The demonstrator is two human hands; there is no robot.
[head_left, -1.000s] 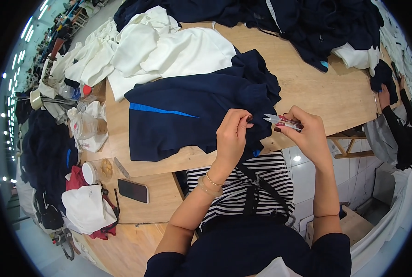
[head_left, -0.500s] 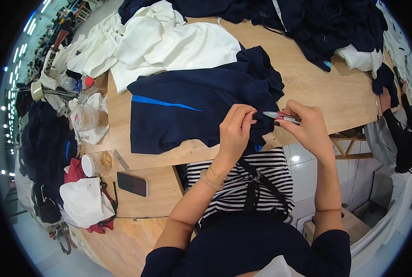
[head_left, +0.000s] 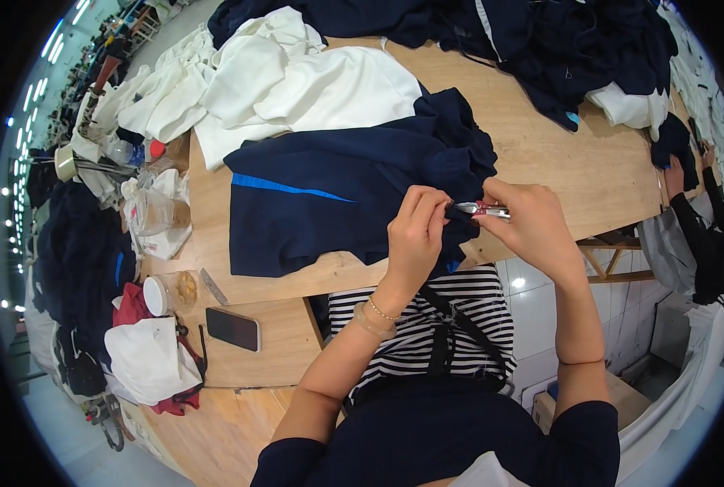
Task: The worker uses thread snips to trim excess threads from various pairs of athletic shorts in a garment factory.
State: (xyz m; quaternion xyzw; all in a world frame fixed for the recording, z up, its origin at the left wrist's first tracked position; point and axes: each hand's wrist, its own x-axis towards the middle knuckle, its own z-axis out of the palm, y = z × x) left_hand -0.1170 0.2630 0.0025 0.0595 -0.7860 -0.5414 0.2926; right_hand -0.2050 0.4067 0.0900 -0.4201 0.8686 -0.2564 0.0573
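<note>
- At the near edge of the pale wooden worktop, a navy blue knit garment with a bright blue stripe lies spread flat, its bunched end drawn over the edge toward the person, seemingly so the hands can work on it close up.
- The left hand is closed in a pinch on a fold of that dark fabric, holding it taut and raised clear of the wood.
- The right hand is closed around a small red-and-silver thread snip, its tip pointing to 9 o'clock and meeting the pinched fold, so tool and cloth come together between the two hands.
- White garments are heaped at 11 o'clock of the navy piece, and dark ones at 1 o'clock, well apart from the working spot.
- A black phone lies at 8 o'clock, out of the way beside a clear plastic jar.
</note>
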